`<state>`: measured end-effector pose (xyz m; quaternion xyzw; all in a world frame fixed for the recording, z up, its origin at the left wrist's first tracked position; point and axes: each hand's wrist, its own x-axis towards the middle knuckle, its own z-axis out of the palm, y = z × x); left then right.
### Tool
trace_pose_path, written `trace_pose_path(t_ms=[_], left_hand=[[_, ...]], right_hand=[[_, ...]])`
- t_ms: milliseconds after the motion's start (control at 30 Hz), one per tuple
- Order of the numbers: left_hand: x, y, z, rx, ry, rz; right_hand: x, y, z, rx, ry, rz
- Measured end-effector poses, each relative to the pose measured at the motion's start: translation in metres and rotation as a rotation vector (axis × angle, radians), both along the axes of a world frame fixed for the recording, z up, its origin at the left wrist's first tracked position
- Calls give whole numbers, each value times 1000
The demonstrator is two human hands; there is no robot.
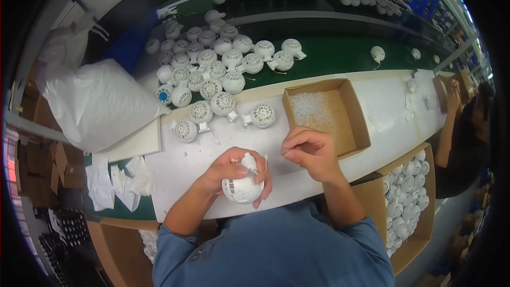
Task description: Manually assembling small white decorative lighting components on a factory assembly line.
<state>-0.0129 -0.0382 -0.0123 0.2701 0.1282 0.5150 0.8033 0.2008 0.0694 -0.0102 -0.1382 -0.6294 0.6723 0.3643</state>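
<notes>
Left grip (226, 169): fingers and thumb closed around one white globe-shaped housing (243, 191), held neck upward above the tabletop (393, 95), to the left of the shallow cardboard box (353, 122) and nearer to us. A pale cord (266, 163) shows beside the neck.

Right grip (314, 155): at the near left corner of the cardboard box, thumb and forefinger almost meeting; we cannot tell whether a small part lies between them.

Small clear pieces (311, 110): a heap inside the cardboard box, in its left portion.

Vented white globes (223, 104): several left of the cardboard box, with a larger cluster (212, 69) behind them on the green belt (340, 53). One globe (164, 96) bears a round blue mark, any lettering too small for us to read.

Large carton (431, 202): right of the cardboard box and nearer to us, filled with white globes.

White plastic bag (101, 101): full, far left of the cardboard box.

Second person (462, 154): right of the cardboard box.
</notes>
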Motion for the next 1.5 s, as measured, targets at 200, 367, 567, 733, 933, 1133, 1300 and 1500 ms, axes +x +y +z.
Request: trace_pose_path(t_ms=[200, 367, 567, 733, 933, 1133, 1300, 1500], left_hand=[[6, 8, -5, 25, -217, -238], [6, 10, -9, -2, -248, -242], [3, 9, -6, -9, -110, -132], [2, 9, 3, 40, 182, 128], [10, 6, 5, 234, 689, 497], [9, 7, 13, 609, 1138, 639], [12, 4, 19, 607, 1186, 602], [15, 5, 15, 663, 1114, 617]], right_hand=[[-12, -7, 0, -224, 167, 226], [-12, 0, -5, -205, 125, 274], [-10, 2, -3, 18, 65, 133], [-3, -2, -3, 99, 25, 70], [-13, -34, -8, 145, 57, -163], [-9, -36, -10, 155, 42, -419], [-8, -24, 1, 364, -63, -384], [-12, -23, 7, 536, -64, -423]])
